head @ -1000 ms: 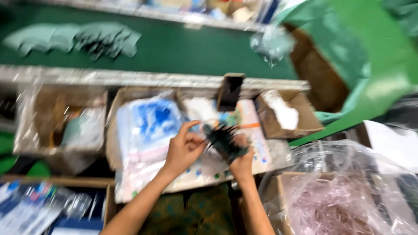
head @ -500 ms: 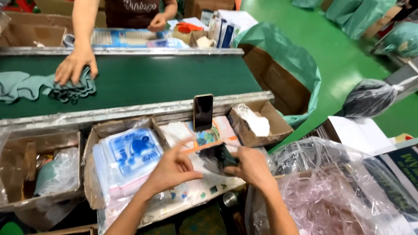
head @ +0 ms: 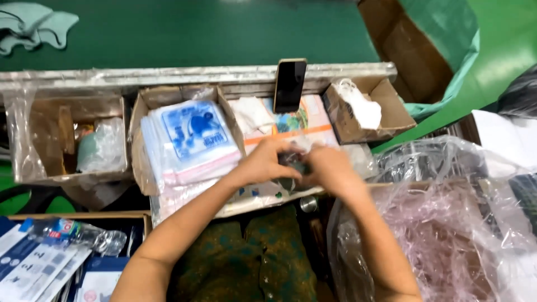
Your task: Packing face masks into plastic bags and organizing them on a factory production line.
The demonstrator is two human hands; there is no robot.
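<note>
My left hand (head: 267, 162) and my right hand (head: 331, 168) meet over the printed sheet (head: 313, 126) on the work surface. Both are closed around a small dark item (head: 293, 165), which the fingers mostly hide. A dark phone (head: 290, 84) stands upright just behind the hands, leaning on the metal rail (head: 168, 75). Left of my left hand, a cardboard box holds a stack of clear bags with blue print (head: 190, 137).
A small cardboard box with white pieces (head: 363, 106) sits at the right of the rail. A large clear bag of pinkish material (head: 447, 223) fills the right. The green conveyor (head: 196, 33) carries teal fabric pieces (head: 33, 25). Another box (head: 67, 140) stands at the left, and printed cards and a bottle (head: 67, 237) lie below it.
My hands have drawn together and closed over the dark item. The view has tilted down, so the other person's hands at the conveyor are out of sight.
</note>
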